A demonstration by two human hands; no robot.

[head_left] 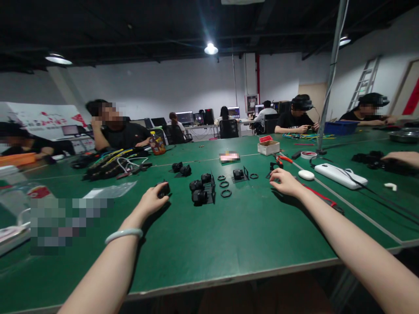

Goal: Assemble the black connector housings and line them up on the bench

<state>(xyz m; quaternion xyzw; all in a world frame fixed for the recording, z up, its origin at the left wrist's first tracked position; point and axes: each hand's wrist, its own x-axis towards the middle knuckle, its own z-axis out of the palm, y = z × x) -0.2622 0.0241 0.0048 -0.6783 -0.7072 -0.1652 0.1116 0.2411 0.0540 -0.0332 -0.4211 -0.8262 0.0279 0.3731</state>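
Blk lens-like parts, blk rings, grn tabletop, pale gry-grn bangle

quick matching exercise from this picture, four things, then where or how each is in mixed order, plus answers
1. left hand
2. right hand
3. bangle
4. blue bin

a. beside the metal pole
b. around the left forearm
c. holding a small black part
d. beside a white oval object

Pairs: 1-c, 2-d, 3-b, 4-a

Left hand is partly hiding a black part, pixel blocks are covering some of the bag, right edge is cropping a co-worker's arm, and screens are looking too tiny to read.
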